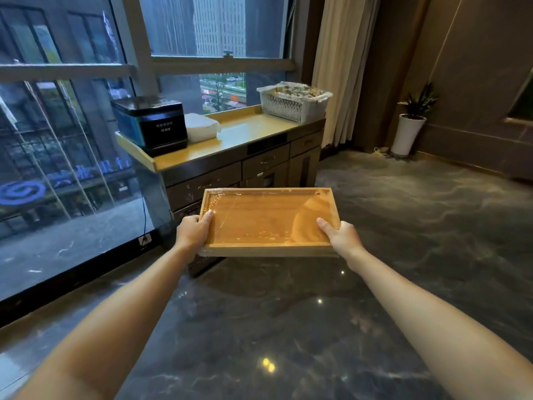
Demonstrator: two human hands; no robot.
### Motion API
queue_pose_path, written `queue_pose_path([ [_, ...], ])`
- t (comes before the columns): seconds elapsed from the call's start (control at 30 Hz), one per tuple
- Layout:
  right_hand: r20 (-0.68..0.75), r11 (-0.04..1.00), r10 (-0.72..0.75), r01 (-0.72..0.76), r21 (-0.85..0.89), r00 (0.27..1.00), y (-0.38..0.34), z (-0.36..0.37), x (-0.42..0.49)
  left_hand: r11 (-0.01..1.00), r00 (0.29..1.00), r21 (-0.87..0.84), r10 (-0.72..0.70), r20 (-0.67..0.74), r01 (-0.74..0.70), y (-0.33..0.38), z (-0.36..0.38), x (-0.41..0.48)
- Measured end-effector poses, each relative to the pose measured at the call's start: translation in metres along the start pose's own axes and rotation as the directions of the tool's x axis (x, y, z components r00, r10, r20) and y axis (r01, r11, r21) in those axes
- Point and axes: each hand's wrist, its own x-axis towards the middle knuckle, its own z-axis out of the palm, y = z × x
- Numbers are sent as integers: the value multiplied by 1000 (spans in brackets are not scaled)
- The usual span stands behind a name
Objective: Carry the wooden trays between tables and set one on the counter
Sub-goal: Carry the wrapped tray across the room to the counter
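A shallow wooden tray (pixel 268 219) wrapped in clear film is held level in the air in front of me, over the dark marble floor. My left hand (pixel 192 230) grips its left rim with the thumb on top. My right hand (pixel 341 236) grips the right rim the same way. Beyond the tray stands the counter (pixel 245 132), a yellow-topped cabinet with drawers under the window; the tray hangs short of it and below the level of its top.
On the counter sit a black box appliance (pixel 153 124) at the left, a white folded stack (pixel 202 127) beside it, and a white plastic basket (pixel 294 101) at the right end. A potted plant (pixel 409 125) stands by the right wall. Full-height windows run along the left.
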Motion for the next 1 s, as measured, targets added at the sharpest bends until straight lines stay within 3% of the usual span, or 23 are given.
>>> queue_pose_path([
  [0.53,109,999,-33,35,-16,994,-51,42,438,998,994,10,-67,-87,68,81,156,372],
  [1.0,182,1000,-7,12,-28,983,-126,120,779,989,977,0,-149,-154,150,125,236,697],
])
